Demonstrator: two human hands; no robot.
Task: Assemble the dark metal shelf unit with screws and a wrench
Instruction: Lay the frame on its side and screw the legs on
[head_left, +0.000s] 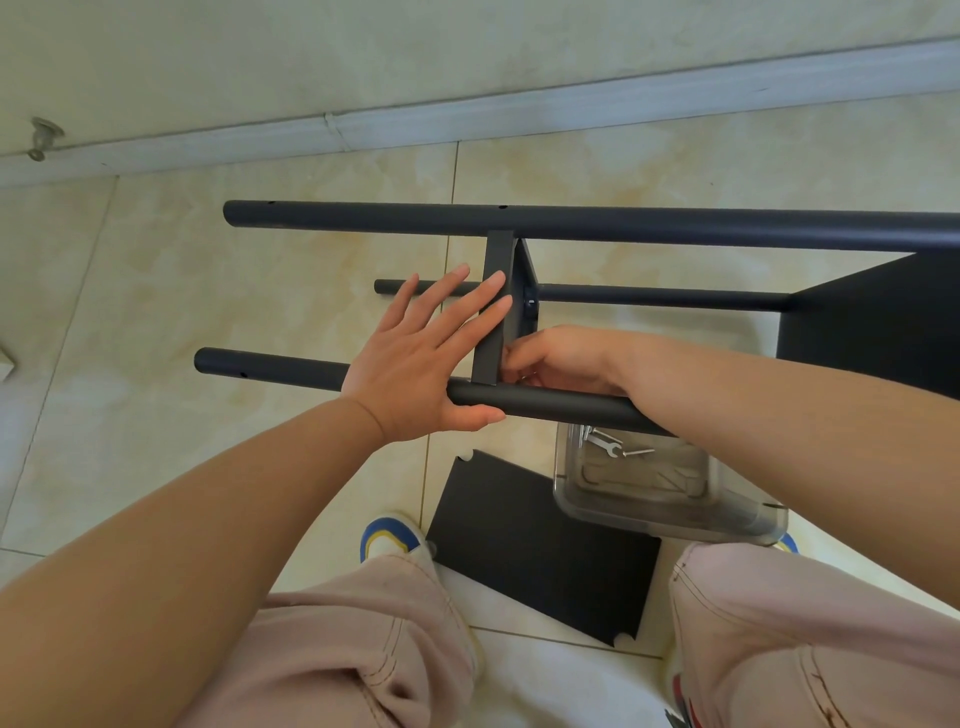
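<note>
The dark metal shelf unit lies on its side on the tiled floor, its round posts (571, 222) running left to right. A narrow shelf panel (496, 291) stands between the far and near posts. My left hand (415, 358) presses flat against that panel's left face with straight fingers, the thumb under the near post (550, 404). My right hand (561, 361) reaches over the near post to the panel's right side, its fingers curled at the joint; what they pinch is hidden. A small wrench (605, 446) and screws (638, 452) lie in a clear plastic box (660, 499).
A loose dark shelf panel (540, 551) lies flat on the floor between my feet. Another fitted panel (878, 317) stands at the right. The wall and skirting (467, 119) run along the far side. My knees fill the lower view.
</note>
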